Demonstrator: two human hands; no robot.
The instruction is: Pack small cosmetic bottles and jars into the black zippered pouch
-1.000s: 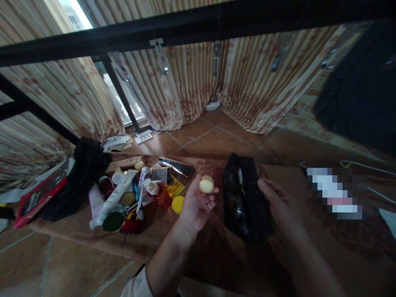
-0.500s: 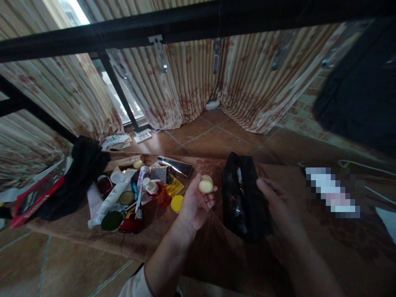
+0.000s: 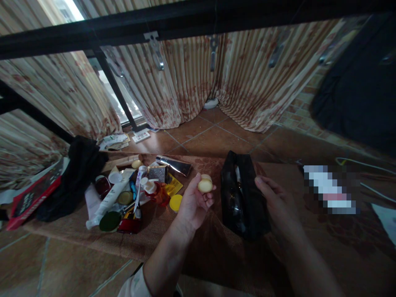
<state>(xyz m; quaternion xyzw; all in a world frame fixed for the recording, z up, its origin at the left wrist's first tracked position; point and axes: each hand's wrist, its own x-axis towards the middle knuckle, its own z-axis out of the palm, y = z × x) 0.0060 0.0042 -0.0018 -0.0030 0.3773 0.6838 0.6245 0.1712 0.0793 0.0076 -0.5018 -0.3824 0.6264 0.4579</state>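
Observation:
Between the thumb and fingers of my left hand is a small round pale-yellow jar, held just above the brown cloth. My right hand grips the right side of a black pouch, whose top gapes; its contents are mostly dark, with something shiny inside. Left of my left hand lie a round yellow lid, a pump bottle of orange-red liquid and a yellow sachet. A silver tube rests farther back.
More cosmetics crowd the left, among them a white tube, a dark green round item and a dark red box. Beyond them sit a black bag and a red package. A pixelated object lies at right. A dark bar crosses above.
The view has shifted very slightly. Both hands keep their holds on the jar and the pouch, with no other clear movement.

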